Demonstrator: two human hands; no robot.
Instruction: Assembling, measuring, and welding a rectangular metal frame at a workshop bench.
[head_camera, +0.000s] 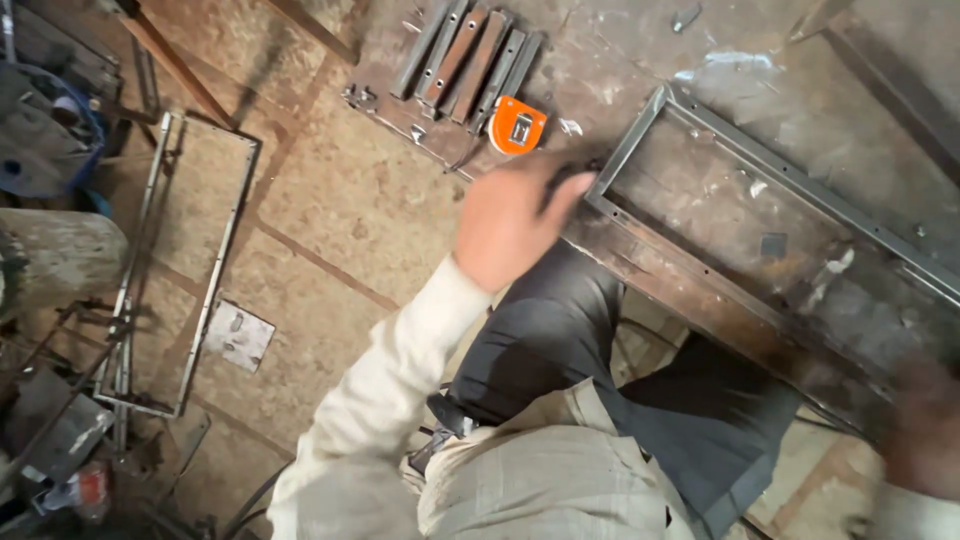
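Head view, looking down on a steel workbench (640, 70) above a tiled floor. Left hand (512, 222) at the near-left corner of a rectangular steel frame (640, 135) lying flat on the bench, fingers curled over that corner and closed on something dark there; too blurred to tell whether a tool or only the frame edge. Right hand (925, 430) at the near right edge of the picture, heavily blurred, beside the frame's near-right end; open or closed, cannot tell.

Orange tape measure (517, 125) on the bench just left of the frame corner, apart from the hand. Row of short steel bars (468, 58) farther back on the bench, side by side, untouched.

Judging progress: frame on the bench looks joined at the visible corner, with long sides and one short end in place, so the cutting and laying-out seem done for this piece. Second steel frame (185, 260) already on the floor to the left, next to a small square steel plate (238, 335), apparently set aside. Loose bars on the bench suggest more pieces left to fit. No weld beads or finish clear enough to judge.
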